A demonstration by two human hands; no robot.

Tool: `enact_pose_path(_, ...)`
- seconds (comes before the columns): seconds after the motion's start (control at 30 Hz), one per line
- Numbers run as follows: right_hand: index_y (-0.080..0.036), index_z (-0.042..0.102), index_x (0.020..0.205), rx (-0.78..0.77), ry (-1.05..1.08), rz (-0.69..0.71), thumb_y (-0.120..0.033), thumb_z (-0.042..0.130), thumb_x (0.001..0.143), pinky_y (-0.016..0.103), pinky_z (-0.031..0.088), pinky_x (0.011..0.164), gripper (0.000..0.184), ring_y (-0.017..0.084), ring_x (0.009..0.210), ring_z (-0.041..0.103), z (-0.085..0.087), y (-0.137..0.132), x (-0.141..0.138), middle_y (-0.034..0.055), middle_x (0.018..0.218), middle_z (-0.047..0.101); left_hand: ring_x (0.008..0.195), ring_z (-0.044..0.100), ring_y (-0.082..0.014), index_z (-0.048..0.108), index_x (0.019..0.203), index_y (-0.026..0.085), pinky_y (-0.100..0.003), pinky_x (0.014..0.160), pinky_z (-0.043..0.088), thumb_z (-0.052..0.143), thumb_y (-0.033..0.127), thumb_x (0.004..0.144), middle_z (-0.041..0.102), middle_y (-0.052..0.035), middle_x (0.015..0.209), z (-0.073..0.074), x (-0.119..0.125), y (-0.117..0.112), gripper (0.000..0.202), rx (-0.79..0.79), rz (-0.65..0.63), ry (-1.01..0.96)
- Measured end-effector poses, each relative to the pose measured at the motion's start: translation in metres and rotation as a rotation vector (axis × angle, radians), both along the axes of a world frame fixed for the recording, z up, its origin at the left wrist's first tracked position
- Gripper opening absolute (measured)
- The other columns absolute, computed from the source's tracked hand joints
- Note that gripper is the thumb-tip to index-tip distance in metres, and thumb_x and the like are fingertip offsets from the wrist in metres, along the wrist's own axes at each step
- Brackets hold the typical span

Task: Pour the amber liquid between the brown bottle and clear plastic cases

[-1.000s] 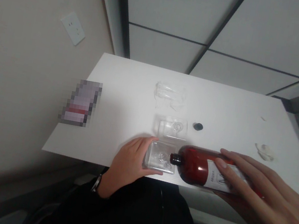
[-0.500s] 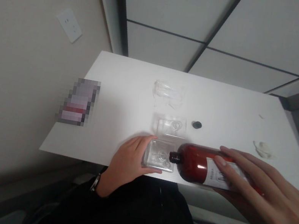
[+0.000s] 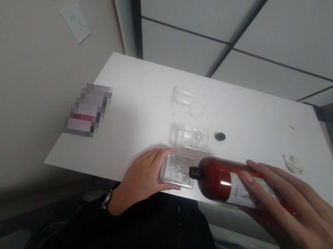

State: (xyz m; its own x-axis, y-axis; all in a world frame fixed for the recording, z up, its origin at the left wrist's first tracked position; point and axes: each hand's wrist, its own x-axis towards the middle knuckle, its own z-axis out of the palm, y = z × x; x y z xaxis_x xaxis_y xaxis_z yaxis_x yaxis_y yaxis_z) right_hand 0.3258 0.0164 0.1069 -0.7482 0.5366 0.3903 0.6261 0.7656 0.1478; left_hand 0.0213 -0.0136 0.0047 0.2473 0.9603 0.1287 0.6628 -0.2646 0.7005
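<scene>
My left hand (image 3: 145,172) grips a clear square container (image 3: 172,177) by its left side, near the table's front edge. Tilted almost flat, a reddish-brown bottle (image 3: 216,180) with a white label is wrapped by the fingers of my right hand (image 3: 301,217). Its uncapped black-threaded neck lies over the right part of the container. I cannot make out a stream from the mouth, though the container's inside looks wet or patterned. Just behind stands a second clear container (image 3: 191,139), and to its right lies a small dark cap (image 3: 219,136).
Clear glass-like pieces (image 3: 188,98) lie toward the back of the white table (image 3: 127,92). A pixelated pinkish item (image 3: 87,110) sits at the left edge. On the right are a crumpled whitish thing (image 3: 294,164) and a tiny scrap (image 3: 292,127). A wall socket (image 3: 75,23) is at upper left.
The whole view has shifted slightly, with the table a little higher in the picture. Both hands keep their grips, and the bottle stays tilted over the container.
</scene>
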Motion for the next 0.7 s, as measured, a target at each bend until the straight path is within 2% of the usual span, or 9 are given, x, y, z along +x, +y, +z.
enact_pose_path(0.2, -0.028, 0.035, 0.168, 0.004, -0.006, 0.000, -0.009, 0.071, 0.096, 0.046, 0.060, 0.090, 0.082, 0.035, 0.110, 0.076, 0.0007, -0.0005, -0.0003, 0.0155, 0.136, 0.073, 0.127, 0.068, -0.0350, 0.050, 0.142, 0.023, -0.052, 0.110, 0.056, 0.094, 0.056, 0.073, 0.070, -0.0131, 0.138, -0.0008, 0.0002, -0.0004, 0.088, -0.017, 0.005, 0.010)
enact_pose_path(0.4, -0.034, 0.039, 0.166, -0.016, 0.034, -0.027, -0.015, 0.070, 0.099, 0.046, 0.060, 0.092, 0.077, 0.035, 0.112, 0.076, -0.0019, -0.0022, 0.0011, 0.0100, 0.141, 0.072, 0.127, 0.068, -0.0350, 0.049, 0.142, 0.023, -0.053, 0.110, 0.056, 0.093, 0.057, 0.073, 0.069, -0.0132, 0.138, -0.0020, -0.0005, -0.0002, 0.088, -0.002, 0.000, 0.003)
enact_pose_path(0.7, -0.028, 0.035, 0.168, 0.034, 0.010, -0.010, -0.017, 0.074, 0.096, 0.047, 0.063, 0.086, 0.082, 0.036, 0.106, 0.077, 0.0001, 0.0003, -0.0018, 0.0159, 0.132, 0.076, 0.127, 0.069, -0.0355, 0.050, 0.141, 0.024, -0.053, 0.109, 0.056, 0.094, 0.056, 0.072, 0.070, -0.0132, 0.138, -0.0002, 0.0002, -0.0003, 0.088, -0.004, 0.006, 0.007)
